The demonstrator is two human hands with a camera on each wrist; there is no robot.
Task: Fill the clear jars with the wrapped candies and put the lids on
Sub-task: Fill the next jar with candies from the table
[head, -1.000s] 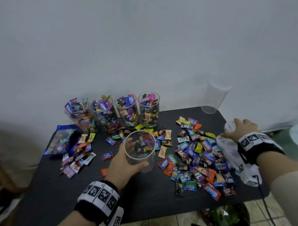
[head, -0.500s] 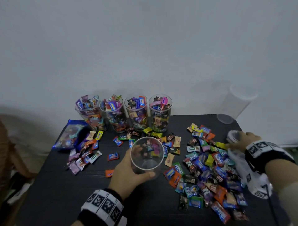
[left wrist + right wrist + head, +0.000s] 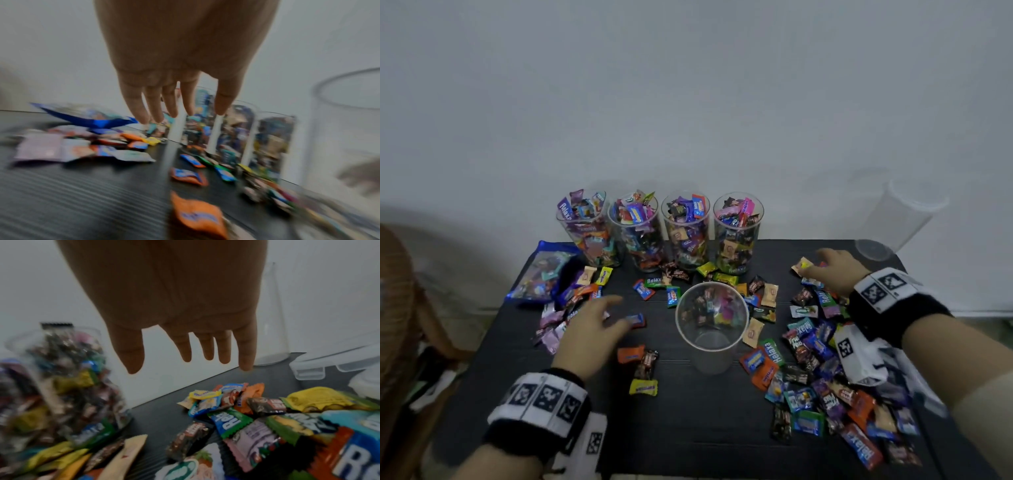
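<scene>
An empty clear jar (image 3: pixel 711 329) stands upright mid-table, also at the right edge of the left wrist view (image 3: pixel 347 129). My left hand (image 3: pixel 599 325) hovers left of it with fingers (image 3: pixel 170 104) spread, holding nothing, above loose wrapped candies (image 3: pixel 631 353). My right hand (image 3: pixel 832 270) is open, fingers (image 3: pixel 207 348) straight, over the far end of the big candy pile (image 3: pixel 825 377) on the right. Several jars filled with candies (image 3: pixel 685 229) line the back edge. Another empty jar (image 3: pixel 900 219) leans at the back right corner.
The black ribbed table (image 3: pixel 705 428) has bare room at the front. A blue candy bag (image 3: pixel 541 270) and a smaller candy heap (image 3: pixel 575 298) lie at the left. Clear lids (image 3: pixel 320 368) sit at the far right. A white wall rises close behind.
My left hand has let go of the empty jar, which now stands on the table, and moved left. My right hand has left the white bag and reached forward over the candies.
</scene>
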